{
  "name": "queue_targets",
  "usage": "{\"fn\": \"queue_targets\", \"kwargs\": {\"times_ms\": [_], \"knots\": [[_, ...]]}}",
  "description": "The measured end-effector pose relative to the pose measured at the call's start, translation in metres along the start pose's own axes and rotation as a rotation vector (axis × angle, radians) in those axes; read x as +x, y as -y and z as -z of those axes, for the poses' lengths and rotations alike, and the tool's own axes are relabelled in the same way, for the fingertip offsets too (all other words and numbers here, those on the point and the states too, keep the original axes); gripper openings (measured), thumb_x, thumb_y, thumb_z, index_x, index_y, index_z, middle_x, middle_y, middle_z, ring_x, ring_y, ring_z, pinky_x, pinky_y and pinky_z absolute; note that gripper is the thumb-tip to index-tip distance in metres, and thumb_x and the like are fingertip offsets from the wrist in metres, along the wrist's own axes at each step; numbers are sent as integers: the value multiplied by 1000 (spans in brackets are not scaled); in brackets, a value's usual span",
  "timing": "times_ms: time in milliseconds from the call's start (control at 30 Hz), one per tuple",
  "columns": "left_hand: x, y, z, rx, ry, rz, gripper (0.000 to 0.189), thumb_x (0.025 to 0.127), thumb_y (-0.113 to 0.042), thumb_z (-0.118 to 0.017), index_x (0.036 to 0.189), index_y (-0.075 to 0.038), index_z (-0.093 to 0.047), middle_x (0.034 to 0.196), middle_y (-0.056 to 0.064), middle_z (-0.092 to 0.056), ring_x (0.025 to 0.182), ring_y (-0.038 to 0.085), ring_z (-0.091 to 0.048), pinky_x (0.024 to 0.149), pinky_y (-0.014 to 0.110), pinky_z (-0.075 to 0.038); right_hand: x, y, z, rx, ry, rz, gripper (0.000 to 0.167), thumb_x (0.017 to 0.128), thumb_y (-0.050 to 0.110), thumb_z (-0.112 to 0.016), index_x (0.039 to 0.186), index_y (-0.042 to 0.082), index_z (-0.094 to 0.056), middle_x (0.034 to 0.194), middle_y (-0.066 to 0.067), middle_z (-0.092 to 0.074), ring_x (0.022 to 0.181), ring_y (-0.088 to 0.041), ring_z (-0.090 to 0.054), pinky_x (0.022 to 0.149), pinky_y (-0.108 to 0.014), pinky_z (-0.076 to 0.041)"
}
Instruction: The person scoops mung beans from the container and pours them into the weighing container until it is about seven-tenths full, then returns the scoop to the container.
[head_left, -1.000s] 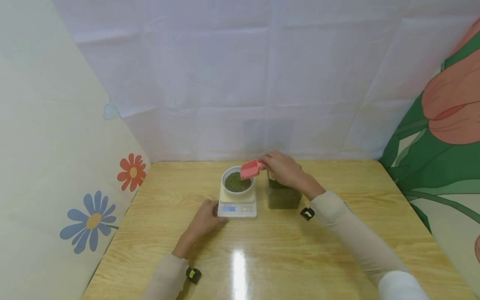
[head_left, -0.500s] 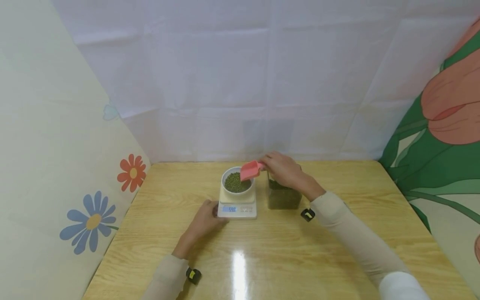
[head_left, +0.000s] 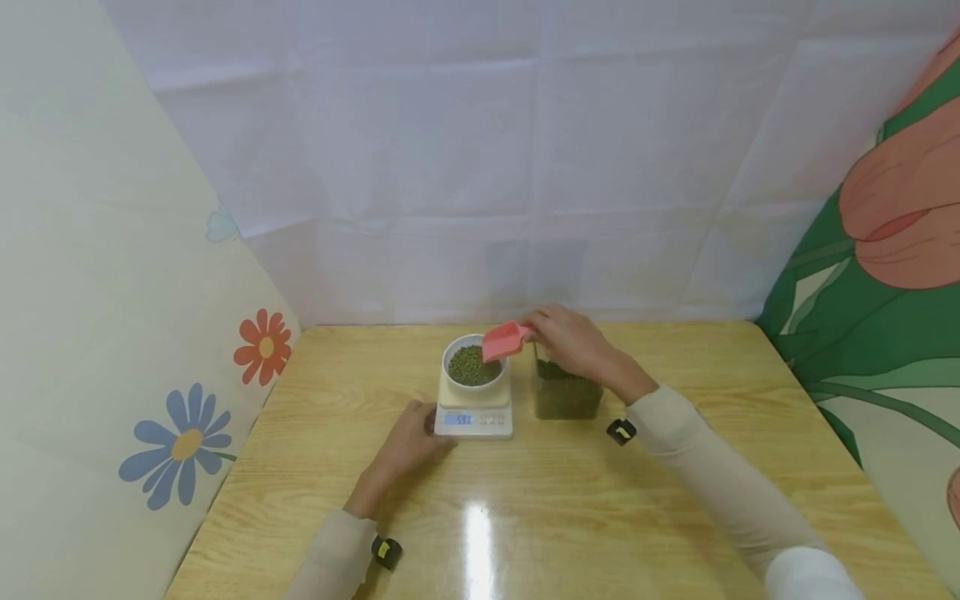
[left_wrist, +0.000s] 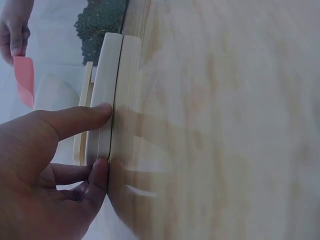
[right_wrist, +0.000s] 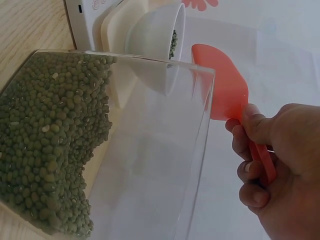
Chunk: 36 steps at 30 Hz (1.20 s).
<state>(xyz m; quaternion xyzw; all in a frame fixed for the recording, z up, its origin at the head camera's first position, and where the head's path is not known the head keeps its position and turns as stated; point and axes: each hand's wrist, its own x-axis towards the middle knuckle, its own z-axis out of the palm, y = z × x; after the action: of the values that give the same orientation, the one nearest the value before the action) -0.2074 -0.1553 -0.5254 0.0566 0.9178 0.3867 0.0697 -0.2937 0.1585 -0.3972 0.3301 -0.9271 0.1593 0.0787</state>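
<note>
My right hand (head_left: 568, 340) grips the handle of a pink scoop (right_wrist: 220, 82), its blade tilted over the right rim of a white bowl (right_wrist: 150, 42). Green mung beans (head_left: 471, 367) fill part of the bowl, which sits on a kitchen scale (head_left: 474, 423) with a lit display. At the scale's front left corner is my left hand (head_left: 411, 435); in the left wrist view its thumb (left_wrist: 95, 116) and curled fingers hold the edge. A clear square container (head_left: 567, 396) of mung beans stands right of the scale, partly under my right hand.
The wooden table (head_left: 570, 517) reaches back to a white cloth (head_left: 420, 167). Flower-patterned panels (head_left: 90, 292) stand at both sides.
The scoop has drawn very slightly right and its blade looks emptied of beans. The digits on the scale's display have changed. My left hand has stayed put.
</note>
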Motion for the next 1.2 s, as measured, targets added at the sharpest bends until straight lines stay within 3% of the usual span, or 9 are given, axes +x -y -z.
{"fn": "queue_targets", "kwargs": {"times_ms": [500, 867, 1200], "knots": [[2, 0, 0, 6, 1, -5, 55, 84, -21, -90, 132, -3, -71, 110, 8, -59, 97, 20, -54, 90, 40, -55, -12, -9, 7, -15, -23, -4, 29, 103, 18, -68, 124, -2, -70, 120, -19, -73, 113, -36, -68, 101, -51, -59], [1, -1, 1, 4, -2, -9, 54, 83, -21, -90, 131, -4, -72, 111, 8, -60, 98, 20, -54, 92, 41, -55, -22, -14, 14, -9, -24, -17, 30, 105, 20, -66, 124, -2, -70, 123, -20, -72, 120, -38, -67, 104, -53, -57], [0, -2, 2, -1, 5, 0, 54, 83, -21, -91, 131, -5, -72, 112, 9, -60, 99, 21, -54, 94, 43, -55, -34, -19, 23, 2, 2, -76, 29, 104, 17, -67, 127, -1, -69, 126, -20, -72, 122, -39, -65, 106, -54, -56]]}}
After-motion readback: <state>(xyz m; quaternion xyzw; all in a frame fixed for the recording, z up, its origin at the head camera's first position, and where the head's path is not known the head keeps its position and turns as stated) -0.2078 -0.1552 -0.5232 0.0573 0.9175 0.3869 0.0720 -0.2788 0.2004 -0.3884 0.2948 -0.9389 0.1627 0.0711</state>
